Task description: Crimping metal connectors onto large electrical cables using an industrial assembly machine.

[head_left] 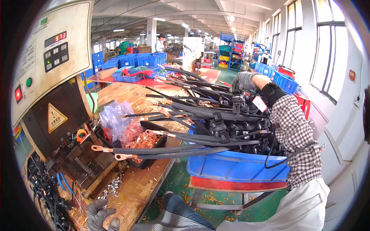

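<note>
My left hand (99, 216), in a grey glove, is low over the near edge of the wooden bench (133, 196), fingers apart and holding nothing. Just beyond it lie several small silvery metal pieces (111, 188). My right hand (246, 82), in a grey striped glove, reaches across to the far side of a blue bin (235, 163). There it rests at black moulded connectors (219, 129) on thick black cables; its fingertips are hidden among them. Two cables with copper ring lugs (122, 156) stick out leftward from the bin over the bench.
A press machine (52, 57) with a lit display stands left, its tooling (83, 161) low on the bench. Beside it are a black tray (160, 144) of copper lugs and a clear plastic bag (115, 117). Black cable parts (46, 192) pile up lower left. Blue crates (152, 59) stand behind.
</note>
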`<action>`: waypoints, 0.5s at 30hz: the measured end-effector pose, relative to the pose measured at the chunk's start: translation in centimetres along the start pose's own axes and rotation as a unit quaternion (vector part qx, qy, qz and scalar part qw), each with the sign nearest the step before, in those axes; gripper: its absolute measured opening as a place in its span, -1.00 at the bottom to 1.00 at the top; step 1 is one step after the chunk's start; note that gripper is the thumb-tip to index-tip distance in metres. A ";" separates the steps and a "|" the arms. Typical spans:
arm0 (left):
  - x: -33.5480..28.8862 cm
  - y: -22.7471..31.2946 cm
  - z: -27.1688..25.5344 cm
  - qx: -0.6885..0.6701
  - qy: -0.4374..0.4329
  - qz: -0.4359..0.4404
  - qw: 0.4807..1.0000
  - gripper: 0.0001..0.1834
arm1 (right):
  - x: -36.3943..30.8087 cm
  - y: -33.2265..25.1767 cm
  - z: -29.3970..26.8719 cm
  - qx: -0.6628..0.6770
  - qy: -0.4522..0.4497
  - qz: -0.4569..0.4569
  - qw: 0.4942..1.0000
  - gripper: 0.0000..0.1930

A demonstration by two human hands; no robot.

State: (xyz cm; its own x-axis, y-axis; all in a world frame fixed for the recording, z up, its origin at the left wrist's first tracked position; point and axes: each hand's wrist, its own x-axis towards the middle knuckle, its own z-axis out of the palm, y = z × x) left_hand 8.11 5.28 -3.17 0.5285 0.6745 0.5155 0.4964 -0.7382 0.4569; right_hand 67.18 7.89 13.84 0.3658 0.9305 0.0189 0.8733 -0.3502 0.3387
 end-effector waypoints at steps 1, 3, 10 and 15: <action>-0.2 -0.4 -0.1 0.001 -0.003 -0.003 1.000 -0.68 | -0.7 -1.1 -0.6 0.048 0.001 -0.012 0.999 -0.68; -0.5 -0.9 -0.1 0.009 -0.022 -0.034 0.999 -0.68 | -1.2 -1.4 -1.5 0.070 0.004 -0.056 0.996 -0.73; -0.9 -2.0 -0.1 -0.006 -0.023 -0.026 0.999 -0.72 | -4.3 4.9 -2.8 -0.054 0.038 0.120 0.991 -0.57; -4.1 -3.9 -0.4 -0.013 0.022 -0.140 0.990 -0.73 | -6.7 -13.6 -6.1 -0.008 0.262 -0.248 0.933 -0.62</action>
State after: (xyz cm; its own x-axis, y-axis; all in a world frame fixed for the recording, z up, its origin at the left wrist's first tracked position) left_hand 3.66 5.40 -6.78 0.3420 0.8519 0.3965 0.6016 -0.5227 0.6041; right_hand 50.90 7.09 14.90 -0.2924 0.9040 0.3120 0.8867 0.1342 0.4424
